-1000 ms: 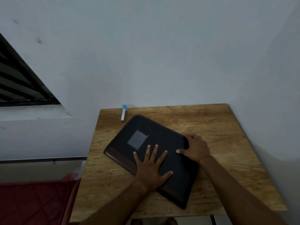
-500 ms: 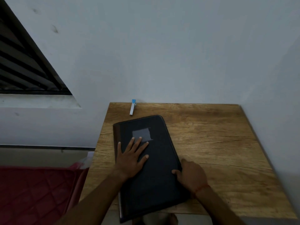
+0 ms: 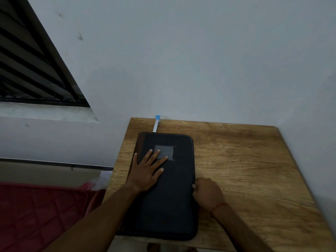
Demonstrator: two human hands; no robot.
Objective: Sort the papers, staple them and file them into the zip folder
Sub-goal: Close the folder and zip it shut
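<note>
In the lower middle of the frame, the dark zip folder (image 3: 172, 206) lies flat and closed on the wooden surface (image 3: 245, 170). Its long side runs up the picture and its spine is toward the left. The left hand (image 3: 145, 173) rests on the upper left part of the cover with its fingers straight and spread, their tips reaching a grey patch on the cover. That flat palm reads as a weight, there to stop the folder from sliding or lifting. The right hand (image 3: 208, 194) sits at the middle of the folder's right edge, its fingers curled in and its thumb against the seam. It appears to be pinching the zip there, though the pull itself is hidden under the fingers. Pinning with one hand and pulling with the other suits working a zip that runs round the rim. No papers show anywhere, so whether the filing is yet to start or is being closed off cannot be told. Just above the folder's top edge, against the wall, lies a small white object with a blue tip (image 3: 156, 123), too small to identify. A barred window (image 3: 32, 70) fills the upper left of the frame, and a red quilted cover (image 3: 36, 215) the lower left.
</note>
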